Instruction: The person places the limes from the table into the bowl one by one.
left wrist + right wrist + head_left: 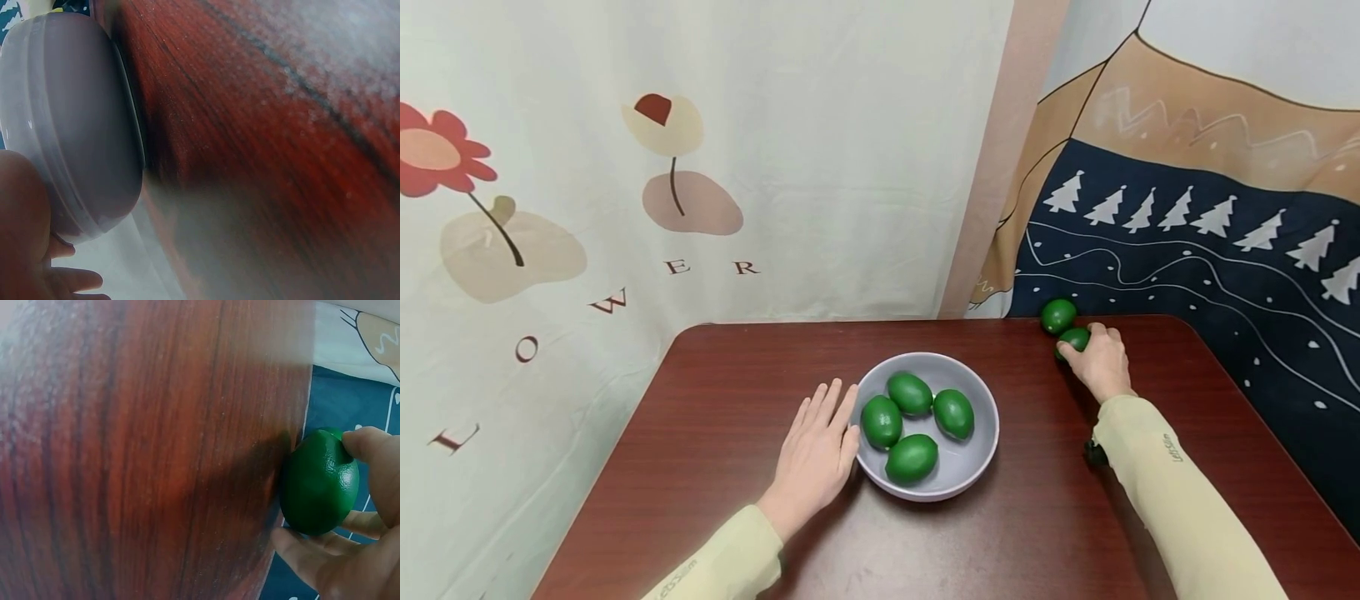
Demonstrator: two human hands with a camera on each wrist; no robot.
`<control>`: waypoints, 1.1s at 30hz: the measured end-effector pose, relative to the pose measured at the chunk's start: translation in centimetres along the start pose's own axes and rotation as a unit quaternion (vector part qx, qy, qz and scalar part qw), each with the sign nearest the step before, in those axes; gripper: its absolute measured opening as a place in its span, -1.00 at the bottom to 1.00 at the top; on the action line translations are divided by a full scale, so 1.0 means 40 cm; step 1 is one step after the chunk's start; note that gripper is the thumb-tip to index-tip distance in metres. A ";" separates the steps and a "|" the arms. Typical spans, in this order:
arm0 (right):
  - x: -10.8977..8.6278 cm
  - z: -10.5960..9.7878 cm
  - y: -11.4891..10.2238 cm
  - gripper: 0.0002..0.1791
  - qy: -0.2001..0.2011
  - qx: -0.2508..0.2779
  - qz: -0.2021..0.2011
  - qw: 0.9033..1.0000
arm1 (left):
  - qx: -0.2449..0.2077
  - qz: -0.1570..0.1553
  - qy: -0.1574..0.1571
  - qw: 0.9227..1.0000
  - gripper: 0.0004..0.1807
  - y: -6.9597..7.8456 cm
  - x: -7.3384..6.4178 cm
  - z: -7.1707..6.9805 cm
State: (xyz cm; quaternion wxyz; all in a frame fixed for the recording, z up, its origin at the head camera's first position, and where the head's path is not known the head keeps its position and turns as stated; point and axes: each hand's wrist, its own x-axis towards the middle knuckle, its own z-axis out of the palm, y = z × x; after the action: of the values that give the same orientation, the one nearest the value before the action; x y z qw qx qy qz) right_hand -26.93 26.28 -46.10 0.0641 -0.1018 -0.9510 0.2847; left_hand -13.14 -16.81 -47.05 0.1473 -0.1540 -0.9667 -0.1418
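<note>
A pale grey-purple bowl [988, 450] stands on the table with several green limes [912, 458] inside. At its left side rests my left hand [815, 454], fingers straight, fingertips right at the rim. The left wrist view shows the bowl's outer wall [94, 125] close beside that hand's thumb side. Toward the table's far right edge, my right hand [1101, 362] holds a green lime [1073, 339]. In the right wrist view, thumb and fingers are round this lime [320, 484]. Just behind it lies another green lime [1058, 317], mostly hidden in the right wrist view.
The dark red-brown wooden table [715, 400] has rounded far corners. Behind it hangs a white curtain [850, 167] with flower prints and letters. A dark blue cloth [1210, 267] with white trees hangs at the far right.
</note>
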 end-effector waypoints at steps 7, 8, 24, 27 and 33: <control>-0.001 0.004 0.006 -0.26 0.003 0.013 0.003 1.000 | -0.002 -0.002 -0.004 1.000 -0.40 0.001 0.000 0.001; -0.001 0.004 0.007 -0.26 0.004 0.015 0.003 1.000 | -0.002 -0.003 -0.004 1.000 -0.40 0.001 0.000 0.001; -0.019 -0.004 0.015 -0.26 0.035 0.034 -0.023 0.999 | 0.002 0.001 -0.001 1.000 -0.39 -0.001 0.000 0.002; -0.026 -0.010 0.011 -0.27 0.041 0.037 -0.033 0.998 | -0.001 0.000 -0.001 1.000 -0.40 -0.001 -0.001 0.001; -0.041 -0.020 0.005 -0.28 0.049 0.039 -0.049 0.997 | -0.006 0.000 0.003 1.000 -0.40 0.000 -0.001 0.000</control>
State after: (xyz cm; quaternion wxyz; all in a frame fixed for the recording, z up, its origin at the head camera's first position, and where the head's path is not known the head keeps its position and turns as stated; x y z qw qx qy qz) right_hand -25.15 26.50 -45.64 0.1283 -0.0658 -0.9389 0.3127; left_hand -13.10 -16.83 -47.07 0.1495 -0.1547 -0.9653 -0.1477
